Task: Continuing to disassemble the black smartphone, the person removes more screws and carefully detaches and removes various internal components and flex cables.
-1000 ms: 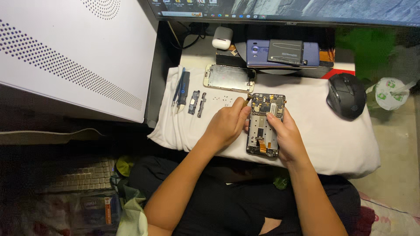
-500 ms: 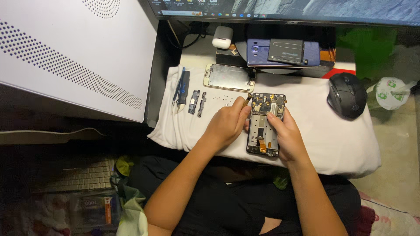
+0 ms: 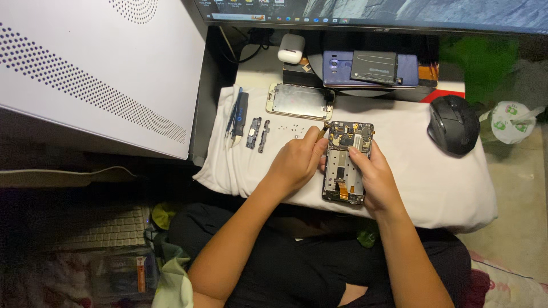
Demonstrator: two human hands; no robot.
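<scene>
Opened smartphone (image 3: 345,162), back cover off and circuit boards bare, lies lengthwise on the white cloth (image 3: 422,177) spread over the tabletop, directly in front of me. My right hand (image 3: 374,177) steadies its right edge, thumb on the frame and one fingertip pressing near the upper board; my left hand (image 3: 297,162) is closed in a pinch grip on a thin tool (image 3: 323,129) whose tip meets the phone's top left corner. I judge the phone light and stiff in its metal frame but fragile inside, with thin ribbon cables and small connectors exposed, so the safe hold is along the bare side rails, never on the boards. To the left, well apart, rest a blue-handled tool (image 3: 240,114), two small dark brackets (image 3: 258,133) and a scatter of tiny screws (image 3: 292,129) just beside my left knuckles; a sweep of that hand could flick them away. A detached metal plate (image 3: 299,101) lies above, a second phone (image 3: 368,69) with a battery on it beyond, and a black mouse (image 3: 454,124) to the right. Bare cloth between phone and mouse offers the widest room; the near edge drops off close under my wrists.
</scene>
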